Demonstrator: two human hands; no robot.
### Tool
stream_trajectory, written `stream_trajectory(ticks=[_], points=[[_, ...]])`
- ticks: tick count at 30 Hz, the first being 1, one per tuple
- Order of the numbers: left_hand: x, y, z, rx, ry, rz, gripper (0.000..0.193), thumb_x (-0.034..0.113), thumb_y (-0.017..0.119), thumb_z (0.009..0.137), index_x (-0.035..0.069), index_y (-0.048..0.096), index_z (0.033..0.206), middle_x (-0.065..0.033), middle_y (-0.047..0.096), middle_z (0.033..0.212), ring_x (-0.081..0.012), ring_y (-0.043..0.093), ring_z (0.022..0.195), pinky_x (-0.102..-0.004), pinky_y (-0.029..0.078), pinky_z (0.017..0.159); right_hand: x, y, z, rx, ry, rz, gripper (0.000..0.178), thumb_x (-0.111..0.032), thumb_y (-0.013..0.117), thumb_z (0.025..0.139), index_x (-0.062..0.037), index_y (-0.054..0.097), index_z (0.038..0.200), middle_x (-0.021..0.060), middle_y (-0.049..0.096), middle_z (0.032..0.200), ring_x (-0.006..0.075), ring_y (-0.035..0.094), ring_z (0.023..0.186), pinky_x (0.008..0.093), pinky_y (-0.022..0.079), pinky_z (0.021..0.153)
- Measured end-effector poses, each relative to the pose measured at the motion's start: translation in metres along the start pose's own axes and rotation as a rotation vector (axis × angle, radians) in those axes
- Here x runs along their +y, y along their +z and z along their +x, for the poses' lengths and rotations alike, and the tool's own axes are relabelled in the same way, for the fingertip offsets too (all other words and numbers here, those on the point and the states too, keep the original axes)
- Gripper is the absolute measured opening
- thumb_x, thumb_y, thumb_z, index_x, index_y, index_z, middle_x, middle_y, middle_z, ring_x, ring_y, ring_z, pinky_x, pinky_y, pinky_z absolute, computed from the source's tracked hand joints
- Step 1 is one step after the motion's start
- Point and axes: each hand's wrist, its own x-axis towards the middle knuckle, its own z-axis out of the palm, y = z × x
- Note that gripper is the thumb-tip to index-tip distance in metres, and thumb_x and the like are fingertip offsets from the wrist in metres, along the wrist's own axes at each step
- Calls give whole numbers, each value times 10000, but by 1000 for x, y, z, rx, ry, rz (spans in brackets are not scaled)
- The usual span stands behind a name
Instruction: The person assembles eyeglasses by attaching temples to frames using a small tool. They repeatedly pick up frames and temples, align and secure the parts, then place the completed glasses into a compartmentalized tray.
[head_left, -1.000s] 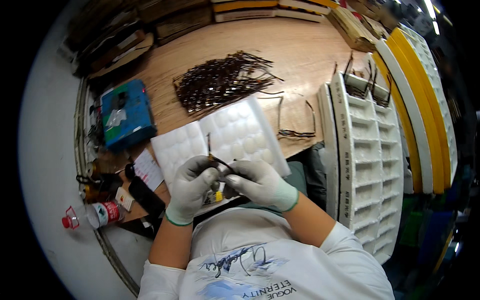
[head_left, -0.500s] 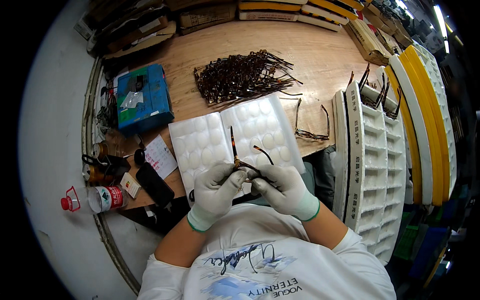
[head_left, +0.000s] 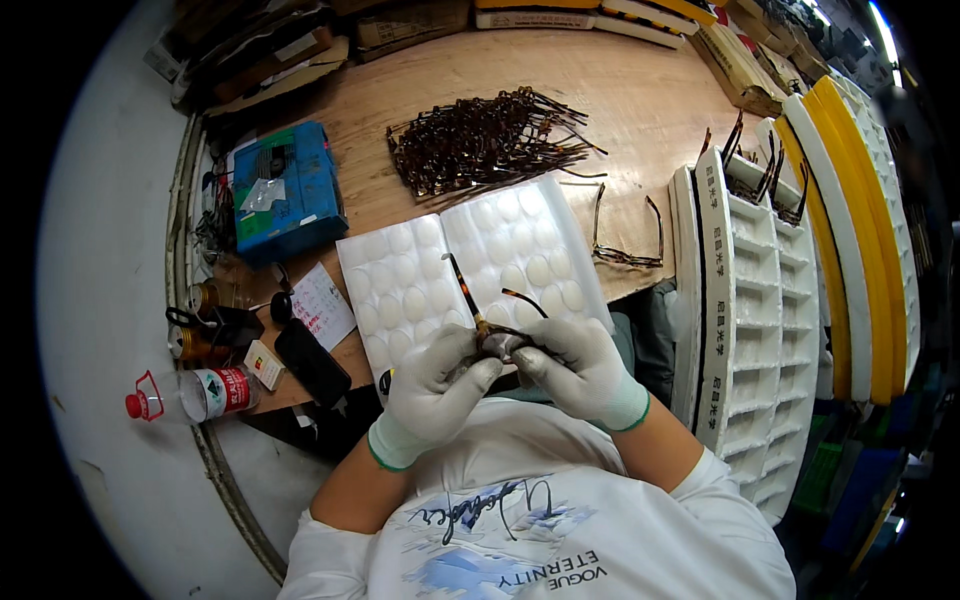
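Both my hands wear whitish gloves with green cuffs. Between them is a tortoiseshell eyeglass frame (head_left: 463,287), its two temples pointing away from me. My left hand (head_left: 437,388) grips the front at its left side, thumb and fingers closed. At the other side my right hand (head_left: 577,372) pinches the front, its thumb close to the left one. A greyish lens-like patch shows between the thumbs; the fingers partly hide it. Under and beyond the hands lie white sheets of oval pads (head_left: 400,268), placed side by side at the table edge.
A heap of tortoiseshell frames (head_left: 480,145) lies beyond the sheets, and one single frame (head_left: 625,257) to their right. A white compartment tray (head_left: 755,330) stands at right, with frames at its far end. Left are a blue box (head_left: 288,200), a phone (head_left: 312,365) and a plastic bottle (head_left: 200,395).
My hands have shifted slightly, the left a little lower and the thumbs farther apart. More of the eyeglass front shows between them, including the greyish patch.
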Motion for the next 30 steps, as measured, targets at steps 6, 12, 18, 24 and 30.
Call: stream_trajectory(ticks=[6,12,18,24,30], points=[[-2,4,4,58,-95,-163,196,108,644,986,-55,712,1071,-76,646,1026,-138,648,950,-268,529,831,7,3,-2,-21,44,91,156,-50,614,956,15,660,1090,82,645,715,147,596,613,300,494,610],[-3,8,7,-1,-137,-371,284,226,692,985,-46,732,1057,-65,660,1024,-138,652,934,-268,521,836,13,-3,-8,-40,-140,-81,168,-42,641,918,-20,665,1083,154,640,727,284,639,625,344,506,615],[14,16,6,3,-60,-226,333,267,722,961,-63,727,1008,-104,695,998,-149,660,911,-264,515,792,13,-6,-11,25,-218,-40,126,-55,677,882,-16,692,1001,169,649,737,336,652,655,379,510,610],[24,13,1,-9,-25,-238,386,336,750,935,-35,685,853,-76,666,858,-115,622,774,-252,506,725,-16,-12,-13,10,-321,-168,119,-72,679,884,-23,684,993,170,651,750,362,654,672,413,513,605],[24,22,6,-66,68,24,163,33,618,984,-49,615,1124,-124,661,1093,-174,652,1026,-304,545,894,-20,-4,-18,124,-118,-82,148,-74,656,907,10,650,1028,195,647,748,387,663,677,413,519,606]])
